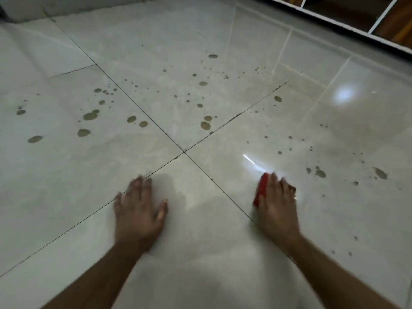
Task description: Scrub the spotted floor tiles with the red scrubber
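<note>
Glossy pale floor tiles [156, 52] carry many brownish spots, large ones at the left [90, 116], a cluster near the middle [205, 125] and more at the right [320, 173]. My right hand [277, 204] lies over the red scrubber [261, 190] and holds it against the floor on the right tile; only the scrubber's left edge shows. My left hand [138, 210] rests flat on the floor with fingers spread, just left of the tile joint crossing [184, 152]. The hands look slightly blurred.
A white frame with dark wooden panels [347, 21] runs along the top right. A grey wall base [26, 10] lies at the top left. A bright light reflection [344, 94] sits on the right tile.
</note>
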